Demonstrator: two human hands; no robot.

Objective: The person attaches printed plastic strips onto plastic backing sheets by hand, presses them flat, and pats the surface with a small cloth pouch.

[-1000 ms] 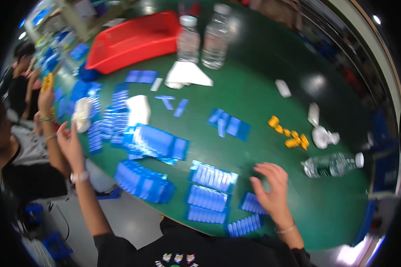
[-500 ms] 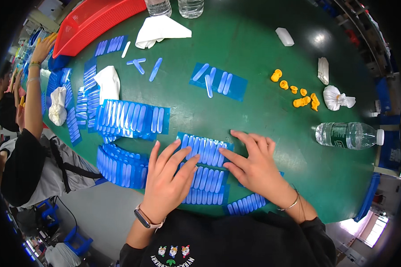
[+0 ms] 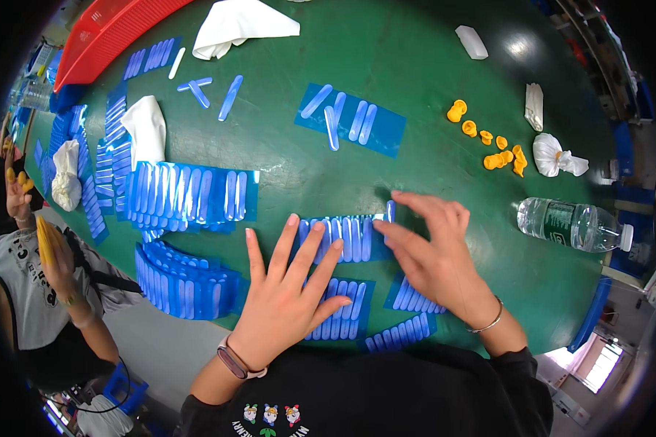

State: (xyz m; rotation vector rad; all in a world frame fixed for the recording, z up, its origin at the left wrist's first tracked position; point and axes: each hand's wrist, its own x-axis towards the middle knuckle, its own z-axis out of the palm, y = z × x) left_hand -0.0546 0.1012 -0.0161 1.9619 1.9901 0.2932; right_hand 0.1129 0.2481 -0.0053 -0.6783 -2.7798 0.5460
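Observation:
A row of light-blue, round-ended strips on blue film lies in front of me, with both hands at it. My left hand is open, fingers spread, its fingertips at the left part of this row. Between the thumb and forefinger of my right hand a single blue strip stands at the row's right end. More film sheets with strips lie under and below my left hand, and another sheet is near the table's front edge.
Stacked strip sheets lie left, beside white cloths and a red basket. Ahead is a film sheet with several strips. To the right are yellow finger cots, a white bundle and a water bottle. Another person's hands show far left.
My left hand has spread its fingers and moved slightly down. My right hand has shifted right and now pinches a strip at the row's end. The view has shifted.

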